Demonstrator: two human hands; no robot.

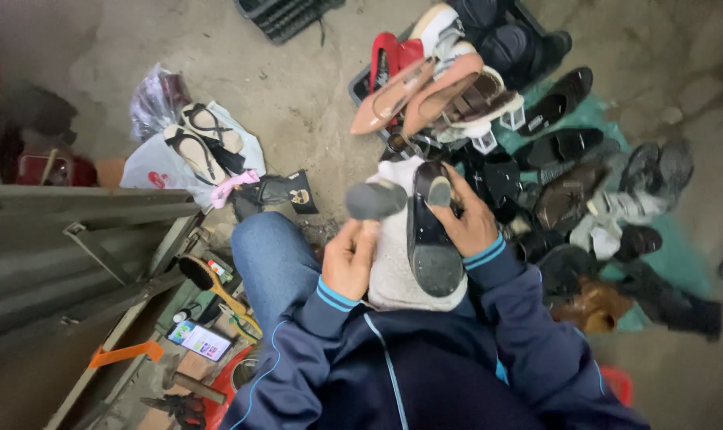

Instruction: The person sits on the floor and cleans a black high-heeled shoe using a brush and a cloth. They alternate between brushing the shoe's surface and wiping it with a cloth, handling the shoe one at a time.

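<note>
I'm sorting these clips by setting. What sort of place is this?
Probably a shoe repairer's floor-level work spot: a heap of worn shoes on bare concrete, tools beside the knee, a heeled shoe held sole-up.

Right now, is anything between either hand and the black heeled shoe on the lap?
Nothing visible. The right hand already grips the black shoe near its heel, sole up. The left hand holds a grey block heel beside it, over a grey cloth.
</note>
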